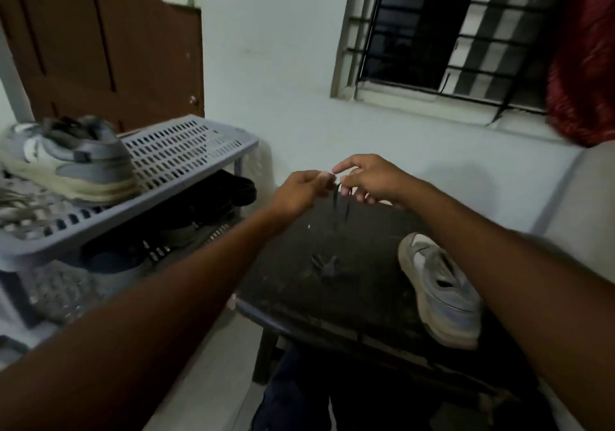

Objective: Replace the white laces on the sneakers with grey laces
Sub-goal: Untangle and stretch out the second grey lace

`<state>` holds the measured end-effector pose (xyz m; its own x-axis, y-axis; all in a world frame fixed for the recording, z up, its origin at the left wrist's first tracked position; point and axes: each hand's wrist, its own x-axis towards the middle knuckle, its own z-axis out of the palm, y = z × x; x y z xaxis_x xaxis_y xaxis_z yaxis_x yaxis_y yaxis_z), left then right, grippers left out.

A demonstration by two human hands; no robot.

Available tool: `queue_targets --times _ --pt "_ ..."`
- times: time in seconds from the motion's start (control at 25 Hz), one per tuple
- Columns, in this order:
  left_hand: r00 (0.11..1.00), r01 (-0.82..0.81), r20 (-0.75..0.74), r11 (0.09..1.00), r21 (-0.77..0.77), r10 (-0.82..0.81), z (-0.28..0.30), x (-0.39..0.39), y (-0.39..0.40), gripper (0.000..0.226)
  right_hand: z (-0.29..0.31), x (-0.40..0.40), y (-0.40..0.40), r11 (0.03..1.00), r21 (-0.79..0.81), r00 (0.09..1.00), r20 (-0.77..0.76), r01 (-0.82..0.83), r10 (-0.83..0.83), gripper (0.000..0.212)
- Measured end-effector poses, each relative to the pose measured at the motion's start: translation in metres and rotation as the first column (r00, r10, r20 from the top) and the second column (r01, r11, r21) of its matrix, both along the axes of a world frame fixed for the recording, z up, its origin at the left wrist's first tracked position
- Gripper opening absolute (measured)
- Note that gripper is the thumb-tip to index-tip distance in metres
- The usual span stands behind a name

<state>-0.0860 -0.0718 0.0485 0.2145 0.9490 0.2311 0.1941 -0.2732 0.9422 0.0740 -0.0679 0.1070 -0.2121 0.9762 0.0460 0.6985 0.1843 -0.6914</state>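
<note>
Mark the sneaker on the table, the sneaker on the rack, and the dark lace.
Sneaker on the table (442, 292): head view, grey upper.
Sneaker on the rack (71, 159): head view, grey side panel.
Dark lace (335, 206): head view, hanging strand.

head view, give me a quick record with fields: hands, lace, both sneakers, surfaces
left hand: left hand raised above the table, fingers pinching the lace end
right hand: right hand beside it, grip pinched on the same lace
lace: dark lace hangs from both hands; colour hard to tell in the dim light
sneaker one: sneaker on the table, lying tilted near the right forearm, eyelets look unlaced
sneaker two: sneaker on the rack, top shelf
surfaces: dark table; grey shoe rack to the left
</note>
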Motion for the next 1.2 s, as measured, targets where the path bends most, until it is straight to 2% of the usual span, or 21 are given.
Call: queue_targets --times 0.04,0.12,0.32,0.48,0.68,0.88,1.04,1.12,1.2 --pt "0.995 0.099 0.012 0.994 -0.041 -0.098 0.023 0.000 -0.017 0.030 0.021 -0.001 -0.022 1.000 0.009 1.000 -0.011 -0.007 0.007 0.026" --pt "0.984 0.177 -0.009 0.983 -0.046 -0.178 0.057 0.001 -0.050 0.033 0.057 0.000 -0.065 0.999 0.050 1.000 0.003 -0.019 0.019 0.024" --pt "0.980 0.200 -0.019 0.980 0.007 -0.199 0.126 -0.003 -0.126 0.027 0.123 -0.002 -0.156 0.984 0.181 0.998 0.066 -0.003 -0.009 0.016" --pt "0.971 0.232 -0.055 0.973 0.013 -0.231 0.183 -0.010 -0.194 0.031 0.170 -0.010 -0.235 0.952 0.307 0.994 0.096 0.015 -0.046 0.015" --pt "0.949 0.316 0.029 0.948 -0.042 -0.315 0.258 -0.022 -0.254 0.041 0.235 -0.021 -0.307 0.899 0.438 0.989 0.133 0.002 -0.067 0.012" --pt "0.926 0.348 0.138 0.936 0.056 -0.352 0.329 -0.035 -0.304 0.025 0.300 -0.023 -0.364 0.876 0.483 1.000 -0.027 0.017 -0.005 0.013" --pt "0.920 0.284 0.235 0.946 0.155 -0.315 0.360 -0.051 -0.320 0.019 0.324 -0.012 -0.389 0.883 0.468 0.981 -0.185 0.042 0.052 0.018" --pt "0.921 0.271 0.241 0.948 0.165 -0.305 0.367 -0.056 -0.324 0.014 0.331 -0.010 -0.398 0.883 0.467 0.974 -0.217 0.039 0.072 0.020" --pt "0.878 0.336 0.298 0.926 0.174 -0.374 0.370 -0.055 -0.332 0.014 0.335 -0.012 -0.402 0.878 0.478 0.980 -0.188 0.029 0.070 0.020"
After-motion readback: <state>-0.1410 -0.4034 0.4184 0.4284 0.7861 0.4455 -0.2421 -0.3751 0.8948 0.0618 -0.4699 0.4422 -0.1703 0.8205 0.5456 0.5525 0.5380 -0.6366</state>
